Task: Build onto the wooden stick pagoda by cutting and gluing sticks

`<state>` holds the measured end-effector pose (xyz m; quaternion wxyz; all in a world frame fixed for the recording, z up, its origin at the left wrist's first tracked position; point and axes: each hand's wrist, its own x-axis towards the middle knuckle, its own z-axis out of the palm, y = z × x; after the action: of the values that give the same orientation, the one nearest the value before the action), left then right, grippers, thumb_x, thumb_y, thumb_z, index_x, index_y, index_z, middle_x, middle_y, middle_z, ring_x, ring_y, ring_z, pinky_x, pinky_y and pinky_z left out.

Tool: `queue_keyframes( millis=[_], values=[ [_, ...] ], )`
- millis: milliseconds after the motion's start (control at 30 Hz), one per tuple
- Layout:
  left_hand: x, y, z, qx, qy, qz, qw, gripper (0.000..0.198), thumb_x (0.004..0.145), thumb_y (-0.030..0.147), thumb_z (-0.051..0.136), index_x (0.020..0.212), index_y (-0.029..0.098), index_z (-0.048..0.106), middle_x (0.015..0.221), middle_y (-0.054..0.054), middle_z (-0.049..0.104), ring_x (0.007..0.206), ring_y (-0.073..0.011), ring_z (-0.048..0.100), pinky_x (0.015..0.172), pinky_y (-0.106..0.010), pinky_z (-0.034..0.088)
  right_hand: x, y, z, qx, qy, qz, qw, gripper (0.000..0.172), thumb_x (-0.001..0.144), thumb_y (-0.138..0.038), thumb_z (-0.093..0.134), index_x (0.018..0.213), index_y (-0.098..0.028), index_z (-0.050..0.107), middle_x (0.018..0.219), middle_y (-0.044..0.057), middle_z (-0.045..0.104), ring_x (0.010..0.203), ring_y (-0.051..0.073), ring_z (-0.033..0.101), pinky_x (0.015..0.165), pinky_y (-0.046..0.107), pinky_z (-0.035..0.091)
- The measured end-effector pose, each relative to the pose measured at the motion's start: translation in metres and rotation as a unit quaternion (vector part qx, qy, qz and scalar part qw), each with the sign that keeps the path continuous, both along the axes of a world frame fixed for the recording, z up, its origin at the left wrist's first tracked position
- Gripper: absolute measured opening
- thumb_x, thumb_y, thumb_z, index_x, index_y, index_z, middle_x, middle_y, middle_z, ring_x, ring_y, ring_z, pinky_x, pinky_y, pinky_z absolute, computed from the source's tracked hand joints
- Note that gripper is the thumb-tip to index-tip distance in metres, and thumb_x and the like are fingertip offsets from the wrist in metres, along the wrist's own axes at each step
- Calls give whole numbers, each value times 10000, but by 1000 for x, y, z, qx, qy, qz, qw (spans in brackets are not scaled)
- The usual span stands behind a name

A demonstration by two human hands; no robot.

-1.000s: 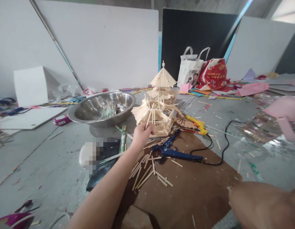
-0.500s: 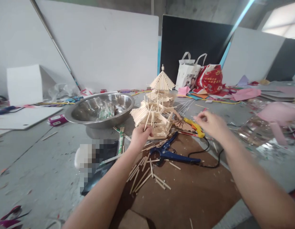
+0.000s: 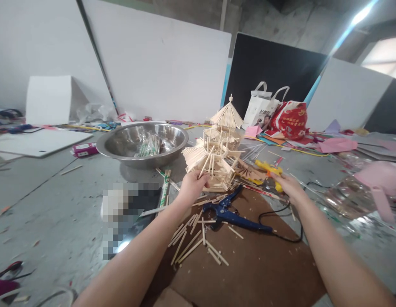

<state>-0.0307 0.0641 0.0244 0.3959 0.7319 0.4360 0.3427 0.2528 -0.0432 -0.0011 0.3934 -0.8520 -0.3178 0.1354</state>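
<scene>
A pagoda-like model [image 3: 218, 151] built of thin wooden sticks stands on the grey floor ahead of me. My left hand [image 3: 192, 186] is closed on a stick [image 3: 205, 165] that leans against the model's lower tier. My right hand [image 3: 289, 186] is wrapped round the yellow glue gun [image 3: 267, 167], which lies to the right of the model with its black cord [image 3: 282, 213] trailing toward me. Blue pliers [image 3: 231, 213] and several loose sticks [image 3: 194, 238] lie on brown cardboard [image 3: 249, 264] between my arms.
A steel bowl [image 3: 143, 143] holding green-wrapped sticks sits left of the model. White boards, a black board, a white bag [image 3: 261, 108] and a red bag [image 3: 289, 119] stand behind. Coloured paper scraps and a clear bottle with a pink cap [image 3: 364, 187] lie to the right.
My right hand dropped from the air onto the yellow glue gun and closed on it. My left hand stayed on the stick at the model. The view tilted slightly upward.
</scene>
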Motion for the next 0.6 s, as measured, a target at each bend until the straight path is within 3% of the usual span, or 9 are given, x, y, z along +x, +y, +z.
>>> queue_keyframes(
  millis=[167,300,467,600],
  values=[
    [0,-1,1,-3,16,10,1000,308,656,387,449,476,154,537,387,51,367,384,-60,306,434,-201,250,-1,-6,26,111,62,1,992,315,580,-439,583,722,-164,523,498,-21,499,383,103,459,341,209,356],
    [-1,-1,3,-1,21,5,1000,318,665,391,441,470,157,532,399,48,368,396,-62,317,439,-200,255,-22,-11,55,149,149,113,971,269,590,-316,595,792,-163,506,504,-8,552,446,133,533,439,235,432],
    [-2,0,-1,1,20,-12,1000,340,671,420,432,483,156,537,415,44,394,411,-66,335,454,-200,275,-63,-3,85,168,98,258,946,304,627,-300,574,894,-160,536,517,-21,550,461,112,515,466,218,419],
    [-3,1,-2,-1,19,-1,1000,341,665,425,441,482,154,536,412,46,384,417,-67,334,453,-198,268,-85,15,91,126,14,321,939,218,659,-336,544,812,-181,544,515,-30,529,438,105,483,474,229,416]
  ],
)
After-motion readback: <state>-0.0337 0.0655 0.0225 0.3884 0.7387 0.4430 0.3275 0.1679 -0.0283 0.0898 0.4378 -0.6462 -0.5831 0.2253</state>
